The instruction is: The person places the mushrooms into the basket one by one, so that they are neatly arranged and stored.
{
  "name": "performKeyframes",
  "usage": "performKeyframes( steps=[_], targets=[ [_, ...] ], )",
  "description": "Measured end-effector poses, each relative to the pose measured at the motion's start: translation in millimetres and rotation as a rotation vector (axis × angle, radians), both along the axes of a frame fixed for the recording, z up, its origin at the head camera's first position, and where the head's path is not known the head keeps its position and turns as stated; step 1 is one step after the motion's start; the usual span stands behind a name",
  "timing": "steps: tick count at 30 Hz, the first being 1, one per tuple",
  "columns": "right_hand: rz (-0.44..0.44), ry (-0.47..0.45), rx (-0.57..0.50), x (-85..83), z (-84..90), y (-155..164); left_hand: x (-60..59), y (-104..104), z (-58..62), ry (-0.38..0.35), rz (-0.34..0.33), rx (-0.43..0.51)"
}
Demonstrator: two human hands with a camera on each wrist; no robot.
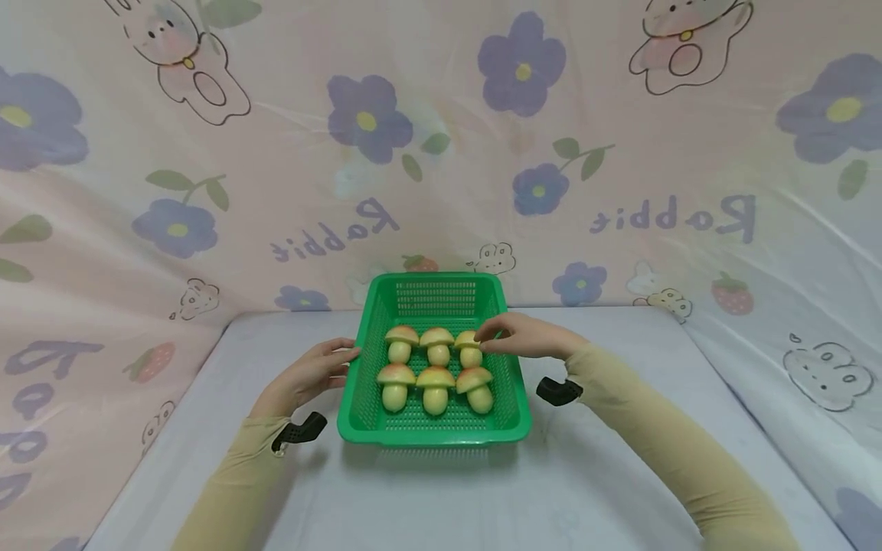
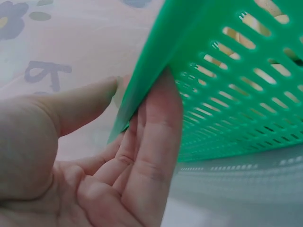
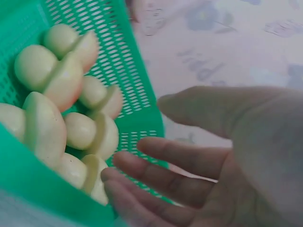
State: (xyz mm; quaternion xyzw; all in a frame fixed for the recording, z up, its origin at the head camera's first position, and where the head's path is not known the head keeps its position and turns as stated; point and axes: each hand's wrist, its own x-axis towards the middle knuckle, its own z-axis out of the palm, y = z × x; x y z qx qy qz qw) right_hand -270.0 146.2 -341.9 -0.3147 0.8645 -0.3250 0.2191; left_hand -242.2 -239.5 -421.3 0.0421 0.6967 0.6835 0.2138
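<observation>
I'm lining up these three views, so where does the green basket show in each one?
Head: green basket sits centre on the table, holding six mushrooms, between both hands.
Left wrist: its slotted wall fills the upper right; the left hand touches its rim.
Right wrist: its inside lies upper left, the right hand beside it.
Shared landmark: the basket's slotted wall.

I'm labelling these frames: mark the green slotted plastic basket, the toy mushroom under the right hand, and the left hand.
green slotted plastic basket [image 1: 432,438], head view, near rim
toy mushroom [image 1: 471,356], head view, its stem
left hand [image 1: 310,375], head view, back of hand
</observation>
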Motion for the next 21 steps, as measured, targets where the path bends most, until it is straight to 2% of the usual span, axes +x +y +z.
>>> performKeyframes(
  steps=[3,6,9,13,17,21],
  targets=[
    [-0.053,-0.05,-0.085,3.7,-3.0,12.4,0.4,-4.6,-0.2,-0.006,0.01,-0.003],
    [-0.046,-0.078,-0.168,5.7,-8.0,23.5,2.3,-10.7,-2.4,-0.014,0.013,-0.003],
    [-0.034,-0.087,-0.241,9.4,-13.2,36.6,5.4,-15.0,-5.1,-0.035,0.005,0.017],
    [-0.067,-0.079,-0.31,16.5,-20.1,56.4,9.9,-20.7,-10.2,-0.032,-0.007,0.009],
    [-0.136,-0.06,-0.306,23.7,-29.2,80.2,12.8,-30.0,-15.2,-0.018,0.014,-0.029],
    [-0.202,-0.01,-0.217,30.8,-40.5,109.7,13.1,-40.6,-17.7,-0.003,0.053,-0.032]
  ],
)
